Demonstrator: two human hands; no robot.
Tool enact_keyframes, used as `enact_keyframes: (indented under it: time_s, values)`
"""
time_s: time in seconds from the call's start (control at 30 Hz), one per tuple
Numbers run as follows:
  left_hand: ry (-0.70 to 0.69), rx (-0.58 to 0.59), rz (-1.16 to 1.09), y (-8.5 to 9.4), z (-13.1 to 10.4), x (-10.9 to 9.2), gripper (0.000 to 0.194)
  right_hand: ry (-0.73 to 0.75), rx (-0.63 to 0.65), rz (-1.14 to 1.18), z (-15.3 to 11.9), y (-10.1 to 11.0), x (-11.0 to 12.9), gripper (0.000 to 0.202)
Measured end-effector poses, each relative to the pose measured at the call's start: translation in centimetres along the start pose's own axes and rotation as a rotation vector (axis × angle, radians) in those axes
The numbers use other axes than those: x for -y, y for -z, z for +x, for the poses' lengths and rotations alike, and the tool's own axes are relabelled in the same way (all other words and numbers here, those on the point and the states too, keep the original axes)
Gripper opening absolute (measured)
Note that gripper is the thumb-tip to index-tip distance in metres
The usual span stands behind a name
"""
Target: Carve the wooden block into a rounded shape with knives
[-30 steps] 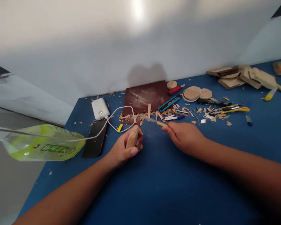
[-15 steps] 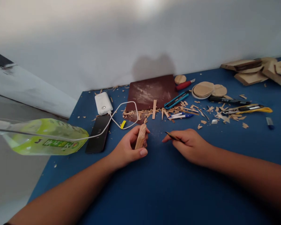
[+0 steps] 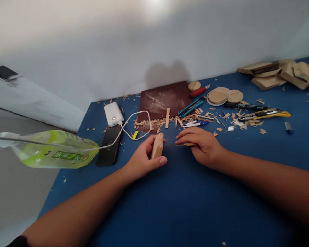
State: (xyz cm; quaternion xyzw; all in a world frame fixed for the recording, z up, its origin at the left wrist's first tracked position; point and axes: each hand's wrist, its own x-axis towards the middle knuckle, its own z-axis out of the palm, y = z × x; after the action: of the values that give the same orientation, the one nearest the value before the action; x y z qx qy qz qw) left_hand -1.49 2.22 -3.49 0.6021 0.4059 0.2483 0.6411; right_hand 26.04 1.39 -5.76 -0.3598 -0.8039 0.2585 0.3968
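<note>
My left hand (image 3: pixel 146 156) is closed around a small carved wood piece (image 3: pixel 157 146), held upright and tilted slightly right, its faceted top showing above the fingers. To its right, my right hand (image 3: pixel 204 145) grips a slim tan-handled tool (image 3: pixel 190 144). The tool's thin front end points left toward the wood and is blurred, so its exact kind is unclear. A gap separates my two hands above the blue table (image 3: pixel 154 212). Just beyond them lie wood shavings (image 3: pixel 158 123) and a flat wood strip (image 3: pixel 167 118).
Behind are a brown sheet (image 3: pixel 164 99), a blue cutter (image 3: pixel 191 107), a red-handled knife (image 3: pixel 198 91), wooden discs (image 3: pixel 218 95), pens (image 3: pixel 195 124), a black marker (image 3: pixel 245 106) and a yellow cutter (image 3: pixel 266 114). At left are a phone (image 3: pixel 108 145), a power bank (image 3: pixel 113 114) and a green bottle (image 3: pixel 56 151).
My right hand has turned its fingers over the tool, which now points flatter and left. The left hand has shifted slightly right with the wood piece. The view has swung a little right.
</note>
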Motion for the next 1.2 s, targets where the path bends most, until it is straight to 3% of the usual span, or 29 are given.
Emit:
enact_keyframes:
  time_s: [0.2, 0.4, 0.57, 0.73, 0.9, 1.2]
  values:
    - [-0.014, -0.028, 0.037, -1.0, 0.1, -0.7, 0.068, -0.046, 0.140, -0.162, 0.2, -0.1, 0.2, 0.024]
    - [-0.009, 0.045, 0.017, -1.6, 0.0, -0.8, 0.065, 0.009, 0.250, -0.429, 0.1, -0.5, 0.8, 0.020]
    - [-0.007, 0.104, 0.022, -1.7, -0.3, -1.1, 0.066, -0.001, 0.267, -0.552, 0.1, -0.5, 1.2, 0.020]
    - [0.002, 0.113, 0.015, -1.5, -0.3, -1.1, 0.067, -0.050, 0.235, -0.532, 0.2, -0.4, 1.4, 0.021]
    - [0.009, 0.109, 0.017, -1.5, -0.2, -1.0, 0.067, -0.135, 0.161, -0.359, 0.2, -0.5, 1.6, 0.032]
    - [-0.044, 0.087, 0.086, -1.7, -0.1, -0.9, 0.068, -0.219, 0.260, -0.379, 0.7, -0.4, 2.8, 0.016]
